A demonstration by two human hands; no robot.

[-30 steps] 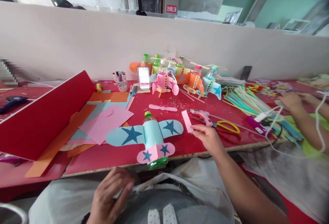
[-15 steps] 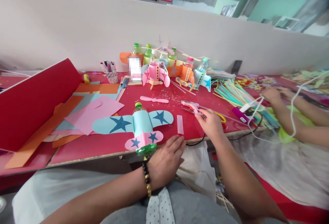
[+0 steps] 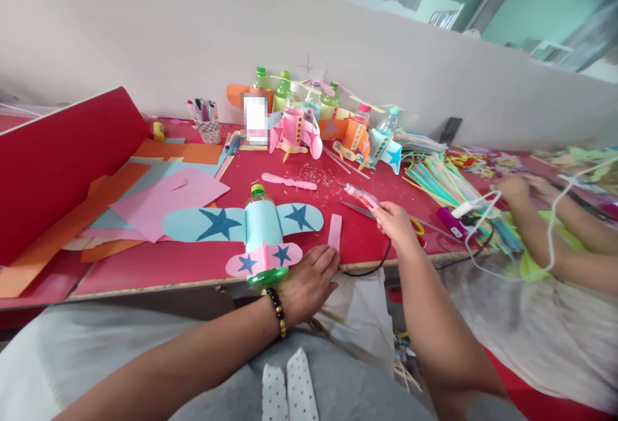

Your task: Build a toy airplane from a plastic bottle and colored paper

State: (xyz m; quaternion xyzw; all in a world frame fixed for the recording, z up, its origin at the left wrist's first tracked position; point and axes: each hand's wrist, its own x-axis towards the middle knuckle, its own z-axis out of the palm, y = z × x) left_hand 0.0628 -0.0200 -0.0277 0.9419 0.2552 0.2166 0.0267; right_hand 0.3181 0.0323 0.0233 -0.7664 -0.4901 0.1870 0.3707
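The right hand (image 3: 393, 220) is closed around the handle of a pink glue gun (image 3: 361, 196), its nozzle pointing up and away over the tabletop (image 3: 193, 263). The left hand (image 3: 309, 282) lies flattened, fingers fairly straight, their tips at the near end of a pink paper strip (image 3: 335, 233); how firmly they press, I cannot tell. The strip lies just right of the bottle plane (image 3: 263, 224), which has 2 blue wings with a star on each. The step in hand looks like readying glue; the next move seems to call for a steadied strip and the nozzle turned towards it
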